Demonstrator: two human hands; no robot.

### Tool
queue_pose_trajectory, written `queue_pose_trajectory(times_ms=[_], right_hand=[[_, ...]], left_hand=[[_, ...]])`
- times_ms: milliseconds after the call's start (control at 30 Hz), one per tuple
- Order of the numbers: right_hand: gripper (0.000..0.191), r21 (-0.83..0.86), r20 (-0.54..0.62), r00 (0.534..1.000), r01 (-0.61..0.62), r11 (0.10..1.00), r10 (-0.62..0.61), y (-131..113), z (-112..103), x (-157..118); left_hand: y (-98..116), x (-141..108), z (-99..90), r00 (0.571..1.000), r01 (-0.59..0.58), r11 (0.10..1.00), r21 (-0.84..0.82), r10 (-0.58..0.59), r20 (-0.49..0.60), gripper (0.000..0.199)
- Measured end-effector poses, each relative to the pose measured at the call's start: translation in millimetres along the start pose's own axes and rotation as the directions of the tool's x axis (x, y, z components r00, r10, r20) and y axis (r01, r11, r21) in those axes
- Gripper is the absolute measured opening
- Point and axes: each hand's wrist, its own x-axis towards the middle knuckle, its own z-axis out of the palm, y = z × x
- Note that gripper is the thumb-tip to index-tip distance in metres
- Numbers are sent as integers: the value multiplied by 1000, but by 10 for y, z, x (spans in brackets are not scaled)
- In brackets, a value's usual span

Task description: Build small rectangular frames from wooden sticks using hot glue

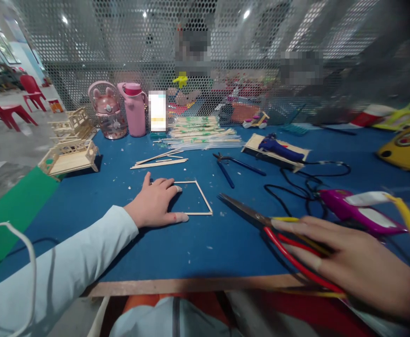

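Observation:
My left hand [157, 202] lies on the blue table with its fingers spread, over the left part of a thin wooden stick frame [204, 197]. Only the frame's right side and parts of its top and bottom edges show past the fingers. On the right, my right hand [345, 257] is wrapped round the red and yellow handles of a pair of scissors [249, 213]. The scissors' blades look closed, and their tip points at the frame, a little apart from it. My right hand is somewhat blurred.
Loose sticks [160, 162] and blue-handled pliers [226, 172] lie beyond the frame. Bundled sticks [197, 128] and pink bottles [136, 112] stand farther back. Small wooden models [73, 161] are at left; a purple tool [361, 213] and dark cables are at right.

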Motion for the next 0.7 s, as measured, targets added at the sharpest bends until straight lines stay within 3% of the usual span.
queue_pose_trajectory(times_ms=[133, 233, 433, 600, 700], right_hand=[[36, 17, 110, 991, 80, 997, -81, -41, 20, 446], [37, 29, 151, 981, 123, 992, -126, -13, 62, 596], [37, 57, 197, 967, 155, 986, -163, 40, 5, 575], [38, 77, 179, 964, 185, 980, -196, 35, -15, 597], [36, 36, 131, 979, 152, 988, -156, 107, 9, 511]], left_hand=[[-6, -16, -37, 1000, 12, 999, -38, -12, 4, 75], [-20, -38, -87, 999, 35, 992, -119, -33, 18, 72], [-111, 208, -89, 997, 70, 994, -81, -70, -6, 34], [-166, 635, -29, 1000, 4, 999, -51, -3, 19, 25], [-168, 750, -19, 998, -32, 998, -61, 35, 45, 23]])
